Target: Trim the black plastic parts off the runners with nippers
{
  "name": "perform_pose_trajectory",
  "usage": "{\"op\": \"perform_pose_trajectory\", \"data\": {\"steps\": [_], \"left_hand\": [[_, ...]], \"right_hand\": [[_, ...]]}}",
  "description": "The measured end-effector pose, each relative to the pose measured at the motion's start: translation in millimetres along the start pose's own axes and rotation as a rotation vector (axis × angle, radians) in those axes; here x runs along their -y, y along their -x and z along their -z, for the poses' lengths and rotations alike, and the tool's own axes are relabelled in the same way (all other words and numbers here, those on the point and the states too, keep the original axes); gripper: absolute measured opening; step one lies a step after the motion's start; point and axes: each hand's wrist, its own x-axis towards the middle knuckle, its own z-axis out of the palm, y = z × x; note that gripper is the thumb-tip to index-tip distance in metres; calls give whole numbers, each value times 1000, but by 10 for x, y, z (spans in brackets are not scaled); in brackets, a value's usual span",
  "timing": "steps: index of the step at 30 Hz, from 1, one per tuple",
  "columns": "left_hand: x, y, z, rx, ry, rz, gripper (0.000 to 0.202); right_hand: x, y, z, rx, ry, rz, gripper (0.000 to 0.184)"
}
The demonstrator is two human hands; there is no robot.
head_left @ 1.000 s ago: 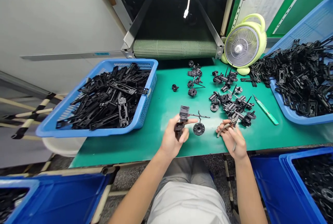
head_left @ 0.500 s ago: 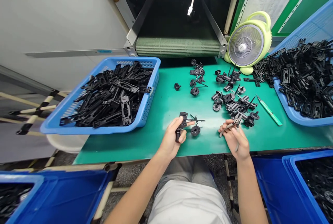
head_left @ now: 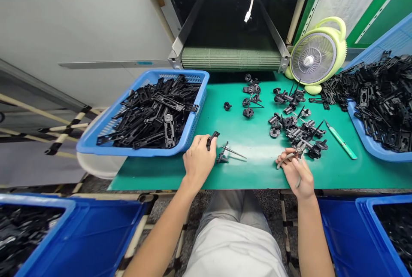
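Observation:
My left hand (head_left: 200, 161) is closed round a black plastic part (head_left: 213, 138), whose end sticks out above the thumb. Just right of it is a black sprue piece (head_left: 225, 153) with a long thin spike; whether my fingers touch it I cannot tell. In my right hand (head_left: 298, 169) are small pliers (head_left: 300, 149) with pale handles, their jaws pointing up and away from me. Beyond the pliers lies a loose heap of black moulded parts (head_left: 305, 133) on the green tabletop (head_left: 251, 169). A green craft knife (head_left: 341, 139) rests to the right of that heap.
A blue basket (head_left: 141, 152) full of long black parts stands on the left, and another heaped basket (head_left: 370, 146) on the right. Several black pieces (head_left: 251, 96) lie mid-table. At the back are a conveyor belt (head_left: 230, 59), a lime fan (head_left: 317, 58) and a hanging white cable (head_left: 252, 0).
My left hand has turned palm down and shifted left towards the basket with the black part. The sprue piece has swung lower beside it. My right hand still holds the pliers.

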Motion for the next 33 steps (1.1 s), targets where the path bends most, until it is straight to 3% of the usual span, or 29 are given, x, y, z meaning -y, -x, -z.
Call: {"op": "perform_pose_trajectory", "data": {"steps": [2,4,5,7,9,11,14,17,26,33], "left_hand": [[-1,13,37,-103,139,8,30],[-67,74,120,-109,440,91,29],[-124,126,176,-49,640,158,29],[-274,266,301,187,1053,308,31],[-438,421,409,451,1357,424,32],[-575,547,474,629,1513,496,32],[-694,644,495,771,1585,527,33],[-741,671,471,814,1559,520,35],[-777,768,337,849,1514,602,35],[-821,742,342,861,1477,598,33]], "right_hand": [[-10,-16,4,3,48,19,27],[-19,-21,-7,-3,105,44,27],[-16,-11,-24,-13,121,54,26],[22,49,-93,-42,216,86,25],[122,161,-212,-14,473,168,25],[281,296,-368,91,810,317,32],[545,447,-591,228,1114,554,44],[719,493,-707,272,1287,660,46],[772,542,-657,279,1526,648,38],[831,617,-666,268,1638,586,40]]}}
